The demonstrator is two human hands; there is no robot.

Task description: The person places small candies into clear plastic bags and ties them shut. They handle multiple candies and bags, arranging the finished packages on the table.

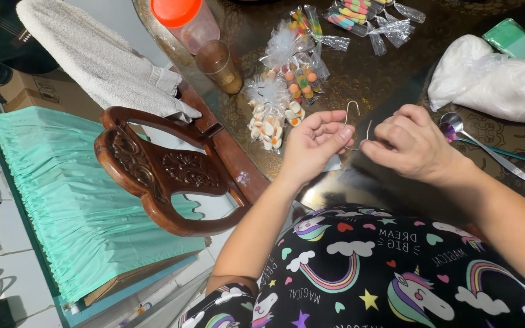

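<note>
My left hand (312, 143) and my right hand (409, 144) meet above the dark glass table (366, 79), both pinching a thin pale ribbon (352, 112) that loops up between the fingertips. Just left of my left hand lie small clear bags of candy (270, 121) gathered at the top with white tulle. Further bags of coloured candy (299, 73) sit behind them.
A metal spoon (481, 143) lies right of my right hand, by a white plastic bag (487, 82) and a green packet (514, 39). An orange-lidded jar (186, 21) and a glass of brown drink (220, 65) stand at the back left. A carved wooden chair (159, 170) is at left.
</note>
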